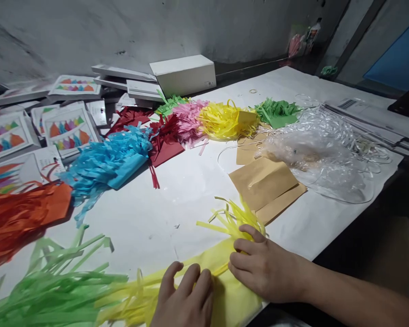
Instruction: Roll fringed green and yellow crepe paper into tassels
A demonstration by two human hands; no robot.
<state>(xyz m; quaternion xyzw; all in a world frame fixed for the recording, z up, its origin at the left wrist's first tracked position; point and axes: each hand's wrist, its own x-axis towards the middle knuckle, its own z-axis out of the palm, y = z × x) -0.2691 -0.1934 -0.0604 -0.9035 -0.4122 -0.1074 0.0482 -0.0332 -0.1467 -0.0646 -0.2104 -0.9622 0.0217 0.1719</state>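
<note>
A sheet of yellow tissue paper (235,295) lies at the table's near edge, its two ends cut into fringe strips. My left hand (187,297) is over its left part, fingers bent down onto the paper and thumb hidden. At the far fringe, my right hand (259,263) has its fingers curled around the yellow strips, with a narrow fold of paper running between both hands. Beside the left fringe, and partly touching it, is a pile of light green tissue fringe (54,295).
Orange (23,213), blue (112,156), dark red (165,141), pink (191,120), yellow (226,119) and green tissue bundles (276,112) curve across the table. Brown paper pieces (264,181) and clear plastic bags (320,154) lie right. Printed boxes (70,125) and a white box (186,75) stand behind.
</note>
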